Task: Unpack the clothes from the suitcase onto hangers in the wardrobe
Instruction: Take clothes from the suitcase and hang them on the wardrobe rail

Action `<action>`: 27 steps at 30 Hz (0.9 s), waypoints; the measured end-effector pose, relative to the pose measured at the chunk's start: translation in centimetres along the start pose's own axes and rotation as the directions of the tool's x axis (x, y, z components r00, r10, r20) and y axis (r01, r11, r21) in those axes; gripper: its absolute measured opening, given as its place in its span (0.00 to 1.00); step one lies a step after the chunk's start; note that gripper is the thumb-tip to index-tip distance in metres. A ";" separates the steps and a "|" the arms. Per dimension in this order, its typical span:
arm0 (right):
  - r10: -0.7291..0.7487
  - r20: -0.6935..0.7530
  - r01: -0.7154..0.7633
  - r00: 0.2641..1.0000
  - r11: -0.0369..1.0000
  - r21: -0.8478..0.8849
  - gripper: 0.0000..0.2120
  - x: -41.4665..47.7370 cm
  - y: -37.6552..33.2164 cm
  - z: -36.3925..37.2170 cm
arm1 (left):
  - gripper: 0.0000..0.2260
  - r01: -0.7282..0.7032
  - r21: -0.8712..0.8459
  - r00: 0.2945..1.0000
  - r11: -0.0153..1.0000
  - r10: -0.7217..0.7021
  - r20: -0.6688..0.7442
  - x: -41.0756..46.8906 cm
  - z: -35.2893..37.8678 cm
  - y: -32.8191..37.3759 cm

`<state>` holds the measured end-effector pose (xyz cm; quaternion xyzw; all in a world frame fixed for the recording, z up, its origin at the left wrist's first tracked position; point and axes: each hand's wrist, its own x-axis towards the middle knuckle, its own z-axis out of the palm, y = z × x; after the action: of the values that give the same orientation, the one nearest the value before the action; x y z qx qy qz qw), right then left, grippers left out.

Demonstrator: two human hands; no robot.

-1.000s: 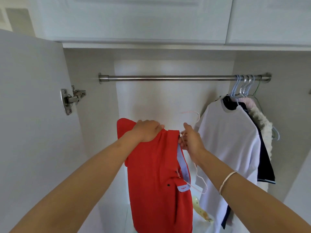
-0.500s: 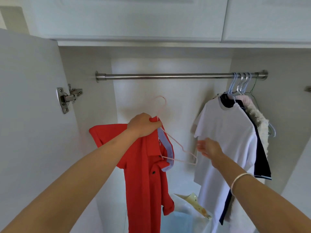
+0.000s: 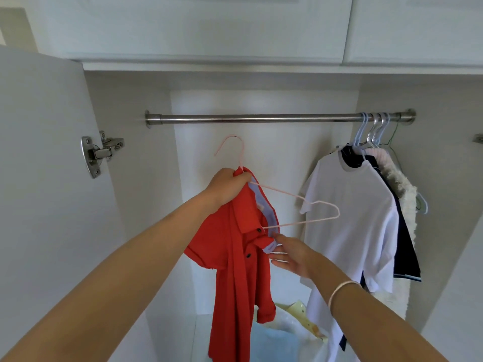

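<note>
The red shirt [image 3: 235, 259] is held up inside the wardrobe by the left hand [image 3: 226, 186], which is clenched around the collar and the neck of the pink hanger [image 3: 292, 202] together. The hook rises above that hand and sits below the rail [image 3: 261, 118], a little left of its middle, not yet on it.

Only 1 shoulder of the shirt appears to be on the hanger. The hanger's long axis runs from the left hand down and to the right, and its right arm sticks out bare, past the collar, toward the white shirt [image 3: 352, 218]. The red cloth hangs bunched and mostly to the left of and below the wire.

The right hand [image 3: 290, 254] is released, fingers spread, and touches or nearly touches the blue-lined collar edge just below the bare end of the hanger. It grasps nothing. Of the 2 hands it is plainly the nearer to the loose shoulder, which lies just up and left of its fingertips.

The step in hand is judged to be dressing the hanger: the loose collar side would have to be drawn rightward and over the bare wire tip. Only then could the hook be lifted to the rail, where free space is seen left of the hung clothes.

The suitcase is not in view.
</note>
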<state>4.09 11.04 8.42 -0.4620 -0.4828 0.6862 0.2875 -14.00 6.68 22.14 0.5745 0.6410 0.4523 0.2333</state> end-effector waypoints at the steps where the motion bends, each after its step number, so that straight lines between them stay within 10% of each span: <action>1: 0.009 -0.011 -0.008 1.000 1.000 0.022 0.10 0.0 -0.1 0.1 | 0.15 0.014 -0.033 1.000 0.999 -0.014 -0.002 0.0 -0.2 -0.3; 14: -0.035 -0.289 0.185 0.957 0.841 0.508 0.07 0.0 -3.6 -4.5 | 0.24 0.167 -0.016 0.986 0.986 -0.167 0.010 0.4 -2.1 -4.4; 21: -0.449 -0.696 0.268 0.561 0.894 -0.360 0.05 0.3 -5.2 -6.1 | 0.18 0.212 -0.017 0.971 0.977 -0.208 0.116 0.2 0.0 -4.0; 27: -0.634 -0.594 0.207 0.496 0.750 -0.628 0.06 -1.7 -7.2 -7.1 | 0.15 0.116 0.134 0.980 0.984 -0.135 0.148 1.1 1.4 -4.3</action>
<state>10.93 15.10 14.94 -0.6290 -0.5615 0.1768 0.5078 -15.42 8.47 18.08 0.5800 0.6827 0.3492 0.2748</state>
